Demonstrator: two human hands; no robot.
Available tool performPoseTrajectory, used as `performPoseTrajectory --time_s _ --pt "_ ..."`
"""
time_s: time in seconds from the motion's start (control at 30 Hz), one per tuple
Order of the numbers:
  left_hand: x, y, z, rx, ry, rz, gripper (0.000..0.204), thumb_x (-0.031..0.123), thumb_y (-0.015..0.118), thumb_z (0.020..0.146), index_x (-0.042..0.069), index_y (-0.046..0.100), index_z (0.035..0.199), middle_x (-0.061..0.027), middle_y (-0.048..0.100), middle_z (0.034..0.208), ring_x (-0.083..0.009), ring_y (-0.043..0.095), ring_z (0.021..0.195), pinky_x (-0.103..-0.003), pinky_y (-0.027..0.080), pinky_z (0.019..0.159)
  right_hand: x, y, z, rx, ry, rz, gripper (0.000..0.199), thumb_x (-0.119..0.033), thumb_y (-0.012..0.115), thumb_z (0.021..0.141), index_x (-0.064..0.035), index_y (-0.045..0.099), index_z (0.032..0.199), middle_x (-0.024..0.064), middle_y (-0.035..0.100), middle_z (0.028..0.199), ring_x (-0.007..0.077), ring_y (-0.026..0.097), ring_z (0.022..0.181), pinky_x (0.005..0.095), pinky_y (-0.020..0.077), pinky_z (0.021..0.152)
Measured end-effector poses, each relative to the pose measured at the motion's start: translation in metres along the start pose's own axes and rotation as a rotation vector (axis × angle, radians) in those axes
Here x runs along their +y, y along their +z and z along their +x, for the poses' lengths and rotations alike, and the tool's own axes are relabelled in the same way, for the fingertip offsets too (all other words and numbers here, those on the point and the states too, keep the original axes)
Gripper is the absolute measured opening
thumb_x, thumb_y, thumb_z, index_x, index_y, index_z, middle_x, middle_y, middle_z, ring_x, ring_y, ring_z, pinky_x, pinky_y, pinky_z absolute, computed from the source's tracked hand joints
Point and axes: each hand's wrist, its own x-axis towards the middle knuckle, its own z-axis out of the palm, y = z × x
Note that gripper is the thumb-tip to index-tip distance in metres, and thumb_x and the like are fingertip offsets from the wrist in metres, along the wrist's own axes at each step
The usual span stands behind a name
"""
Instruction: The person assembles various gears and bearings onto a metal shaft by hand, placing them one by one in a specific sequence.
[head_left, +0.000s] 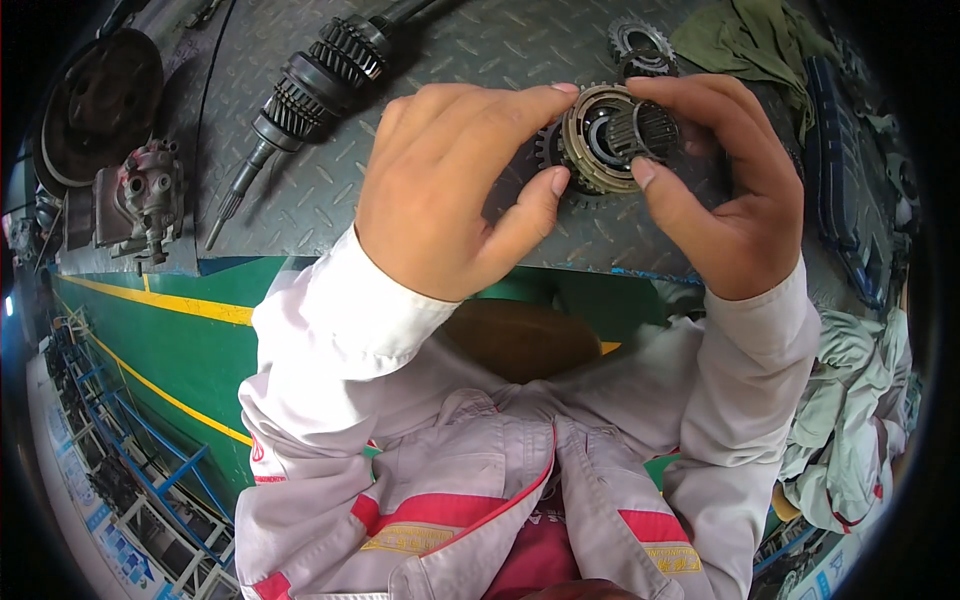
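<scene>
Gear — axis level, facing right hand

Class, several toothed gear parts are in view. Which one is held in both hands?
The brass-ringed gear, pinched between the left hand and right hand. The gear shaft and the small sprocket lie untouched on the plate.

gear assy btwn hands | shaft left | rag right

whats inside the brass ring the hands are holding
Inside the brass ring sits a dark splined hub, pinched by the right hand. The left hand steadies the ring; fingers hide the gear behind.
</scene>
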Motion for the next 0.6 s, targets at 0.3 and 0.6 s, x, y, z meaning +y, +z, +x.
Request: performPoseTrajectory --time_s 0.3,0.6 --pt "-0.004 0.003 0.001 0.016 0.007 -0.017 0.047 0.006 0.072 0.081 0.004 0.067 0.128 -0.009 0.074 0.11 -0.0274 0.065 0.101 -0.036 0.048 0.093 -0.001 0.006 0.006 -0.031 -0.049 -0.075 0.047 0.0 0.07 0.076 -0.0084 0.07 0.123 0.0075 0.061 0.122 0.0175 0.057 0.103 0.0285 0.0445 0.087" --pt "-0.001 -0.002 0.002 -0.009 -0.023 -0.033 0.05 0.008 0.073 0.08 0.003 0.065 0.129 -0.0106 0.073 0.115 -0.0286 0.065 0.106 -0.037 0.047 0.097 0.003 -0.014 -0.001 -0.111 0.062 0.098 0.05 0.001 0.065 0.081 0.0 0.062 0.13 0.0078 0.059 0.125 0.0162 0.055 0.111 0.0281 0.0422 0.095"
